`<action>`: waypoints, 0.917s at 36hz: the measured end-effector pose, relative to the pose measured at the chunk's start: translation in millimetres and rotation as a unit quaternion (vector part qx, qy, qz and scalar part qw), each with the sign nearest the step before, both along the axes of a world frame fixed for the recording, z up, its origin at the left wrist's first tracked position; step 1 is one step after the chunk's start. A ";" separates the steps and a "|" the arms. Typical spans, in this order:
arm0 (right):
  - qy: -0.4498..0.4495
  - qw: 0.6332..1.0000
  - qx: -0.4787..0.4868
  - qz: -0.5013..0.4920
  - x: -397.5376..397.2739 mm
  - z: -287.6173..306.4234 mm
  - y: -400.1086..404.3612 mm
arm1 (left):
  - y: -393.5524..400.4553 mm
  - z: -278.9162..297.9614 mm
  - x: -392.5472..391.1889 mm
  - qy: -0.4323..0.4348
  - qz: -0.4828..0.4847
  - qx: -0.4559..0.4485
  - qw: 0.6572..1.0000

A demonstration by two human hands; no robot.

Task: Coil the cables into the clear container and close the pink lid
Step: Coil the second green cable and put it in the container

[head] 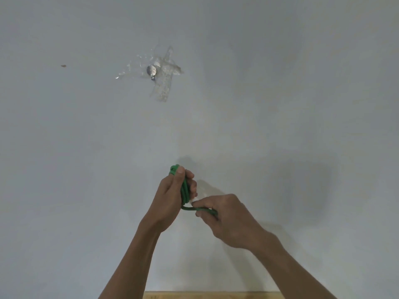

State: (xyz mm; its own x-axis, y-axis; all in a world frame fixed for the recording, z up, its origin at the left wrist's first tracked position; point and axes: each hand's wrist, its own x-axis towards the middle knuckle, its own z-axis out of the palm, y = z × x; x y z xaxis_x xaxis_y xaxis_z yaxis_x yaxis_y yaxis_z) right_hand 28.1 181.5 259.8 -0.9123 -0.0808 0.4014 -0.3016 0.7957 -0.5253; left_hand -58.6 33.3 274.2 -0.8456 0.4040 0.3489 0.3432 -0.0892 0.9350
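Note:
A green cable (185,188) is wound in several loops inside my left hand (170,199), whose thumb and fingers curl round the bundle. The loops stick out above the thumb. A short free length runs from the coil to my right hand (224,219), which pinches it between thumb and fingers just right of the left hand. Both hands are raised in front of a pale grey wall. No clear container or pink lid shows in the view.
On the wall (280,104), a small metal piece (151,70) is stuck under crossed strips of clear tape (164,83) up and left of the hands. A strip of light wooden surface (213,295) shows at the bottom edge.

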 end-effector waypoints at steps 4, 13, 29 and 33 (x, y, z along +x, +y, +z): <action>0.054 0.983 0.175 0.012 -2.0 35.2 10.5 | 0.8 -3.9 8.1 0.009 -0.030 -0.085 0.996; 0.093 0.986 -0.102 0.094 -26.9 34.8 32.4 | 2.9 -4.1 25.4 -0.175 -0.163 -0.047 0.970; -0.003 0.926 -0.358 0.120 -27.7 15.2 9.5 | 21.4 8.9 40.5 -0.278 -0.065 0.024 0.958; 0.007 0.935 -0.342 0.093 -28.8 16.9 8.2 | 22.5 5.0 34.8 -0.217 0.072 0.019 0.973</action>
State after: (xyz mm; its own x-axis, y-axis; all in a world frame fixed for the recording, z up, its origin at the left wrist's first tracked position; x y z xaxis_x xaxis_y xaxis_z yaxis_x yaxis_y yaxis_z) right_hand -0.7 189.6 276.7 -0.9022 0.0421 0.4292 -0.4123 0.2079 -0.8870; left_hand -23.7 55.7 279.3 -0.9637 0.2637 -0.0414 -0.0720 -0.1075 0.9916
